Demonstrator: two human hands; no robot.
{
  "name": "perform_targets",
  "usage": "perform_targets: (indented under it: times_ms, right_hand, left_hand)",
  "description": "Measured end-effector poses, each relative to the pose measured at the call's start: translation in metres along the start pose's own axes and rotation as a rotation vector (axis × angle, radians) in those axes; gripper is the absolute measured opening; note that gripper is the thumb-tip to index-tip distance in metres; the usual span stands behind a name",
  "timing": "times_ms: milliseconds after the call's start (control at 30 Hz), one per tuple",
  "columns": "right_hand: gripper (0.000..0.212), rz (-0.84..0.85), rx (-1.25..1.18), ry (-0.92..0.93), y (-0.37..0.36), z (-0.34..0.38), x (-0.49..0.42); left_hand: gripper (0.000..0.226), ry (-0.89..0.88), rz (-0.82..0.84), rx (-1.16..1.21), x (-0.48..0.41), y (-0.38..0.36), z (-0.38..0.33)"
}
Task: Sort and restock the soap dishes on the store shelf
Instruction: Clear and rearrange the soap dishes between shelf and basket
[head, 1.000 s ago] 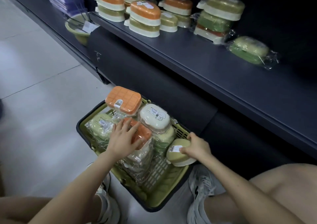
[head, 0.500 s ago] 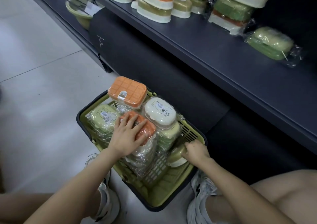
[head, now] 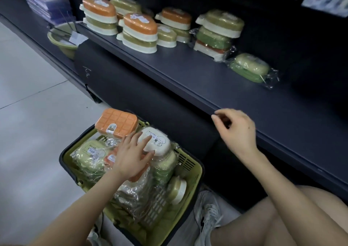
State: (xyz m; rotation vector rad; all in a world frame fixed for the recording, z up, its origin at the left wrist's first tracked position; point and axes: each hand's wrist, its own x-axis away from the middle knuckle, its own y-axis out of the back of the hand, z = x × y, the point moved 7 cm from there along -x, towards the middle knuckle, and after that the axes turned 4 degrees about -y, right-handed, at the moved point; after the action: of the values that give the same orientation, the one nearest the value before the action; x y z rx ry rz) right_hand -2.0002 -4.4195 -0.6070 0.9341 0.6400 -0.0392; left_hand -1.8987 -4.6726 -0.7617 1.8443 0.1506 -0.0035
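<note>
Head view. The person is crouching on the floor (head: 28, 113) beside a green basket (head: 194, 167) that is holding the soap dishes not yet shelved. The left grip (head: 131, 157), the person's left hand, is lying spread over the white soap dish (head: 159, 142). Its fingers are nearly straight and touching the lid, the thumb is touching the near side, and nothing is clasped. That dish is sitting on top of the wrapped pile, just beyond and to the right of the palm. Its long axis is running roughly parallel to the front edge of the shelf (head: 188, 76), so the fingers are crossing its short width. The right grip (head: 235, 130) is hanging in the air at the shelf's edge, well apart from the basket, with fingers loosely curled around nothing visible. The left grip is therefore the nearer one. By judgement, the next move is calling for a closing of thumb and fingers across the dish's narrow sides, then a lift up and rightward. The bare stretch of shelf is lying between the orange-lidded stacks (head: 139, 32) and the lone wrapped green dish (head: 250, 68).
</note>
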Motion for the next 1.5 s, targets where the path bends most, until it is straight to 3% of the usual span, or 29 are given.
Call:
perform_targets:
  times_ms: [67,200,367,567,667,867,1100,1167,1333,1500]
  right_hand:
    - [0.026,-0.104,0.081,-0.034,0.019,-0.022,-0.031]
    - [0.055,0.001,0.292,-0.223,0.014,-0.095,-0.093]
    - [0.081,0.162,0.431,-0.374,-0.008,-0.153,-0.154]
    - [0.088,0.245,0.411,-0.425,-0.038,-0.182,-0.186]
    - [0.079,0.111,0.412,-0.348,-0.042,-0.171,-0.181]
    - [0.064,-0.062,0.506,-0.159,-0.043,-0.133,-0.159]
    - [0.070,-0.106,0.568,-0.184,-0.041,-0.117,-0.148]
    - [0.071,-0.089,0.559,-0.185,-0.043,-0.118,-0.150]
    - [0.069,0.041,0.371,-0.212,-0.052,-0.122,-0.152]
    - [0.076,-0.030,0.438,-0.185,-0.040,-0.099,-0.131]
  left_hand:
    - [0.067,-0.030,-0.026,-0.003,-0.014,0.005,-0.011]
    - [0.061,-0.105,-0.104,0.045,-0.042,0.020,-0.034]
    - [0.034,-0.265,-0.519,0.144,-0.073,0.069,-0.064]
    - [0.031,-0.337,-0.705,0.091,-0.143,0.123,-0.079]
    - [0.037,-0.292,-0.709,0.002,-0.188,0.144,-0.074]
    - [0.050,-0.017,-0.638,-0.110,-0.251,0.171,-0.020]
    - [0.071,0.143,-0.349,-0.237,-0.305,0.182,0.039]
    - [0.071,0.131,-0.311,-0.186,-0.310,0.184,0.044]
    - [0.057,-0.042,-0.394,-0.010,-0.285,0.190,0.028]
    - [0.044,-0.167,-0.453,0.069,-0.261,0.193,0.020]
